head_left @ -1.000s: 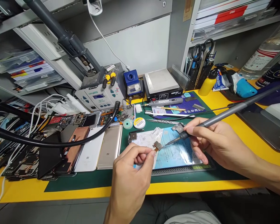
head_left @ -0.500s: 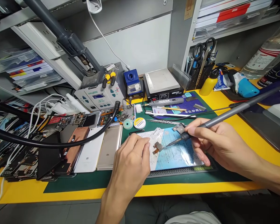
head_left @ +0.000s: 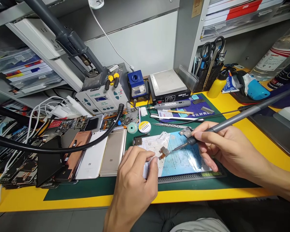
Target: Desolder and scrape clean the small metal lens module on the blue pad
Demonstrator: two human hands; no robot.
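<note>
My right hand (head_left: 228,148) is shut around the grey handle of a soldering iron (head_left: 234,118), whose fine tip points left over a blue printed mat (head_left: 183,158). A small metal part with an orange flex ribbon (head_left: 164,152) lies on a white paper sheet (head_left: 148,143), just beyond the iron's tip and apart from it. A second small metal bracket (head_left: 186,131) lies just past my right fingers. My left hand (head_left: 135,183) pinches a small white object (head_left: 146,169), mostly hidden by the fingers, near the ribbon part.
A row of phones (head_left: 91,154) and loose circuit boards lies left of the green work mat (head_left: 74,190). A black hose (head_left: 62,148) crosses above them. A soldering station (head_left: 99,100), a preheater (head_left: 168,83) and a tool holder with scissors (head_left: 207,72) stand behind.
My left hand has shifted down and toward me from the paper, and the white object now shows under its fingers. My right hand and the iron have barely moved.
</note>
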